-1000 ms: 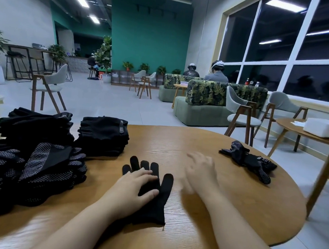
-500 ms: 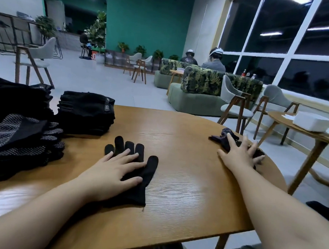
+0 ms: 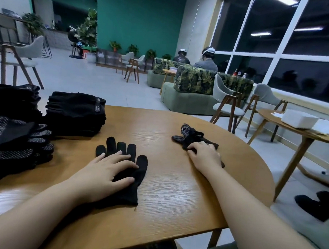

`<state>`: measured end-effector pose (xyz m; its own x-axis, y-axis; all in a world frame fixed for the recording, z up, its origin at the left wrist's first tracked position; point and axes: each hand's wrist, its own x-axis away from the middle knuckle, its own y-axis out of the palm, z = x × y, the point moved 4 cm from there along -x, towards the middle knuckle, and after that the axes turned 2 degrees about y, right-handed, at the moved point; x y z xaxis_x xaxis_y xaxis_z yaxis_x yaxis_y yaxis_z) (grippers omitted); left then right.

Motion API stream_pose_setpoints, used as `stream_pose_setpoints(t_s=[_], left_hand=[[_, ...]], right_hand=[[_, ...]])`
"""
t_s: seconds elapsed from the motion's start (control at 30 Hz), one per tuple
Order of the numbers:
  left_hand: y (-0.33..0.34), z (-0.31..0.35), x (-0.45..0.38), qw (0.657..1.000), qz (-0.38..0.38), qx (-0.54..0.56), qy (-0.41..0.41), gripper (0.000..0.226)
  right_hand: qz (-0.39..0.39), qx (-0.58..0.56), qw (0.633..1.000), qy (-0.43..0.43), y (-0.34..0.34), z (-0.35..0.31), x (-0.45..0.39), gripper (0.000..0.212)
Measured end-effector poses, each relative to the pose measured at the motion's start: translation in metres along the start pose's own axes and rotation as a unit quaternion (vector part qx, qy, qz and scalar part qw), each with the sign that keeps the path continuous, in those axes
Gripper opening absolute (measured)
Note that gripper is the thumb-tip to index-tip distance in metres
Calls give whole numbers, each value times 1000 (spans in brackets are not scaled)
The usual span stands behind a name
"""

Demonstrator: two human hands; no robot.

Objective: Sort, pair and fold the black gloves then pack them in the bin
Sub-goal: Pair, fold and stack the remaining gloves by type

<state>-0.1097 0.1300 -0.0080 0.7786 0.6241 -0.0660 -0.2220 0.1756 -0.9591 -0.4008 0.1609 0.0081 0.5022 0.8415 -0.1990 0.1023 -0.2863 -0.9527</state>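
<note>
both hands (image 3: pixel 108 171) (image 3: pixel 205 157) on gloves (image 3: pixel 132 172)

The round wooden table (image 3: pixel 176 182) has a smooth, glossy varnish with visible grain. The flat black glove (image 3: pixel 130 172) at 6 o'clock is matt knitted cloth. The crumpled black glove (image 3: pixel 189 135) at 2 o'clock shows pale grip dots, as does the dotted glove pile (image 3: pixel 15 145) at 9 o'clock.

wooden table (image 3: pixel 175 191), white box (image 3: pixel 299 118) on side table (image 3: pixel 285 128), leaf-print sofa (image 3: pixel 206 82).
</note>
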Motion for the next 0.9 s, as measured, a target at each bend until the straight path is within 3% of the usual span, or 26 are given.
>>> stream_pose_setpoints(t_s=[0.17,0.3,0.43,0.53,0.67,0.8,0.9], left_hand=[[-1,1,5,1000,-21,-12,-2,108],[-2,0,10,999,-36,-8,2,96],[-2,-4,16,999,-43,-7,3,89],[-3,-4,21,999,-45,-4,4,84],[-4,-5,25,999,-35,-12,3,90],[-3,-6,28,1000,-11,-4,1,97],[-2,-7,28,1000,-4,-5,0,96]], right_hand=[[20,3,1000,5,-2,-24,23,23],[13,-22,997,71,-5,-28,24,23],[29,-14,992,124,-7,-37,26,52],[13,17,993,119,-6,-45,24,55],[59,31,996,67,-9,-53,24,35],[140,-37,989,-32,-17,-65,33,14],[114,-98,983,-110,-20,-79,44,15]])
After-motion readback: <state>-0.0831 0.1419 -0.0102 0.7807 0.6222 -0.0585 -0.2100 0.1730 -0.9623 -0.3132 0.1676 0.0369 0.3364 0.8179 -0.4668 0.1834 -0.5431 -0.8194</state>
